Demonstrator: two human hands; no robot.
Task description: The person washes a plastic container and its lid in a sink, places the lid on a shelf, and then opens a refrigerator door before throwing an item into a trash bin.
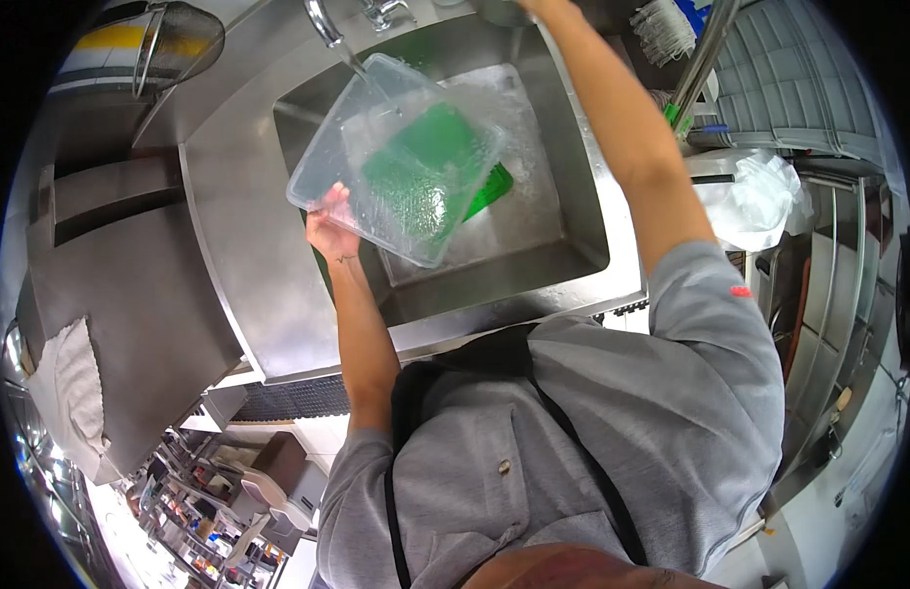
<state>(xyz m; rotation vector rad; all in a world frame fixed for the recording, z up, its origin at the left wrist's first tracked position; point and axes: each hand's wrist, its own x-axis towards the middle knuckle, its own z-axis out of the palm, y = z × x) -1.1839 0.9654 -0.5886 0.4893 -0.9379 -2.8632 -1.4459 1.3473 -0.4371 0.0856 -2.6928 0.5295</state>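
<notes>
My left hand (334, 226) is closed on the lower left edge of a clear, shallow plastic container (322, 147), thumb over its rim. The container is tilted over the sink (563, 211), below the faucet (322, 25), and its surface is wet. Beneath it lies a green plastic piece (492, 191) with a ridged end, seen mostly through the container. My right arm stretches across to the sink's far right, where my right hand (551, 6) is cut off by the top edge of the view, its fingers hidden. Close to it is a grey rounded vessel (500, 12).
Steel counter (241, 245) borders the sink on the left. A cloth (72, 383) hangs over the steel surface at far left. A white plastic bag (754, 201) and a grey rack (799, 83) stand right. An upright metal pole (705, 64) rises behind my right arm.
</notes>
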